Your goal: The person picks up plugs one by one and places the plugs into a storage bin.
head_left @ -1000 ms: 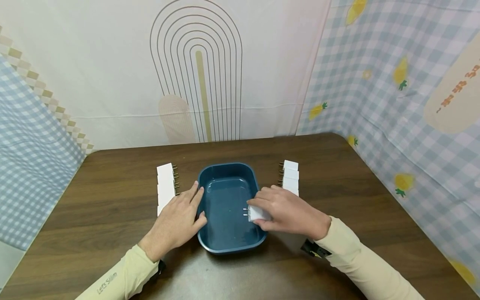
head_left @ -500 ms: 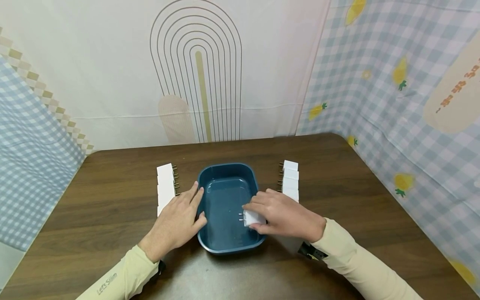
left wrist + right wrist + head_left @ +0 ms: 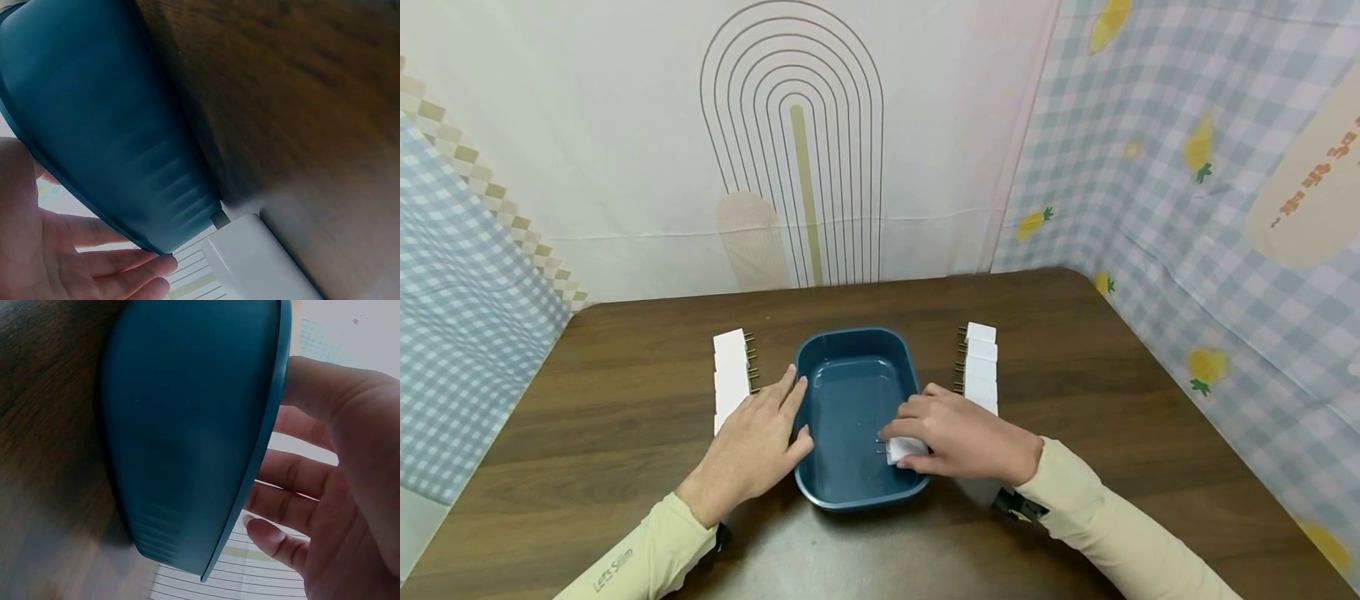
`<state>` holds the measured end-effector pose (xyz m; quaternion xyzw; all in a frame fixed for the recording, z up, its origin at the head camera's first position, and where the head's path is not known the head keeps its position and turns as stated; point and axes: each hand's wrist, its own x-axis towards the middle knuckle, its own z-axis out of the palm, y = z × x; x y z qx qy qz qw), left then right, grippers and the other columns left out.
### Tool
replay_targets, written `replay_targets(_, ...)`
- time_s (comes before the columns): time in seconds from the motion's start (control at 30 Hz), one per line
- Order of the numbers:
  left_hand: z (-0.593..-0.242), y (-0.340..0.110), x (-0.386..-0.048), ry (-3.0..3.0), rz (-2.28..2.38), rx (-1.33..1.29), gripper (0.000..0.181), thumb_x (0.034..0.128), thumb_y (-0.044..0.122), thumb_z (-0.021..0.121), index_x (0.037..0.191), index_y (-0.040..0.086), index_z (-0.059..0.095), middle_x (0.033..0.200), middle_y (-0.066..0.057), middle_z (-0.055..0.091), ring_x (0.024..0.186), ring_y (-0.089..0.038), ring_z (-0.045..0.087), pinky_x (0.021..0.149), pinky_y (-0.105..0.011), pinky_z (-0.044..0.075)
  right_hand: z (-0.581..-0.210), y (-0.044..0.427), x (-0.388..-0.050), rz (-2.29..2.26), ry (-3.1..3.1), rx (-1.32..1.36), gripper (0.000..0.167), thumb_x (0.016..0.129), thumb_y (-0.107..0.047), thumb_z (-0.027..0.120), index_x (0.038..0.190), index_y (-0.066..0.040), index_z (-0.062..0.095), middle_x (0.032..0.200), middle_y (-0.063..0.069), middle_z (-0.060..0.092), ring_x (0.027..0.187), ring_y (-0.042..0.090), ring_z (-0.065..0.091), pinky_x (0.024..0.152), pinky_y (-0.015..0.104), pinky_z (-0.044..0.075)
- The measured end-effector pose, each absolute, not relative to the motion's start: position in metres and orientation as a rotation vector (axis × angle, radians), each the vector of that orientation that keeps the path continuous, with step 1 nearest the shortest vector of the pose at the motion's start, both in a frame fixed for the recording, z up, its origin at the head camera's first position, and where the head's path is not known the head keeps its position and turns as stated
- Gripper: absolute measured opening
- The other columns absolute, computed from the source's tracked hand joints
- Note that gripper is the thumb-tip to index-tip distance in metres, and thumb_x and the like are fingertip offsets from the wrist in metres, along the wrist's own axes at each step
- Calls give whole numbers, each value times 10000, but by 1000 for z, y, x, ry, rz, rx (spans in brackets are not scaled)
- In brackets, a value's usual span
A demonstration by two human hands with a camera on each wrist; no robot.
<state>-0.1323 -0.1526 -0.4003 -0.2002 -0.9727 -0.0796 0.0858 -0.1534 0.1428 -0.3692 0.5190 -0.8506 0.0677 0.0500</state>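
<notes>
A dark blue plastic basin (image 3: 853, 392) stands on the table between my hands. My left hand (image 3: 748, 442) rests on its left rim with fingers fairly straight; the left wrist view shows that hand (image 3: 69, 256) along the rim. My right hand (image 3: 966, 435) reaches over the right rim and pinches a white plug adapter (image 3: 906, 450) inside the basin, low near the front right. Its two metal prongs point left. Whether the adapter touches the basin floor I cannot tell. From the right wrist view, the basin wall (image 3: 187, 425) hides the adapter and some fingertips of my right hand (image 3: 350, 469).
Left of the basin lies a row of several white plug adapters (image 3: 730, 367), prongs facing right, partly behind my left hand. A similar row (image 3: 981, 362) lies on the right, prongs facing left. The brown wooden table (image 3: 647, 358) meets patterned cloth at the back and sides.
My right hand has moved a little left and toward me with the plug adapter, lower into the basin. More of the right row now shows. My left hand stays still.
</notes>
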Motion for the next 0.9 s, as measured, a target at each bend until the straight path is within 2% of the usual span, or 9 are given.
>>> replay_targets(0.23, -401, -152, -132, -2900, -234, -599, 663, 952, 343, 563, 1505, -5, 450, 1599, -212, 391, 1364, -390, 531, 1123, -535, 442, -369, 138, -155, 186, -2675, 1625, 334, 911, -373, 745, 1196, -201, 739, 1121, -61, 755, 1018, 97, 669, 813, 261, 450)
replay_targets(0.43, -402, -152, -131, -2904, -240, -596, 662, 952, 341, 562, 1506, -4, 449, 1600, -210, 390, 1365, -391, 530, 1123, -538, 441, -369, 135, -156, 143, -2695, 1647, 314, 910, -371, 747, 1179, -209, 742, 1101, -71, 757, 1022, 95, 674, 900, 302, 487)
replay_targets(0.7, -402, -153, -131, -2908, -236, -593, 662, 952, 344, 563, 1503, -7, 453, 1597, -212, 394, 1364, -389, 533, 1120, -536, 446, -370, 129, -158, 88, -2684, 1702, 247, 887, -350, 773, 1093, -218, 744, 967, -93, 742, 886, 60, 635, 890, 308, 492)
replay_targets(0.9, -400, -153, -132, -2896, -227, -596, 661, 952, 341, 566, 1501, -9, 454, 1595, -215, 395, 1361, -389, 535, 1115, -537, 449, -367, 121, -160, 54, -2764, 1724, 222, 896, -347, 766, 1078, -221, 750, 968, -91, 760, 861, 47, 637, 881, 310, 505)
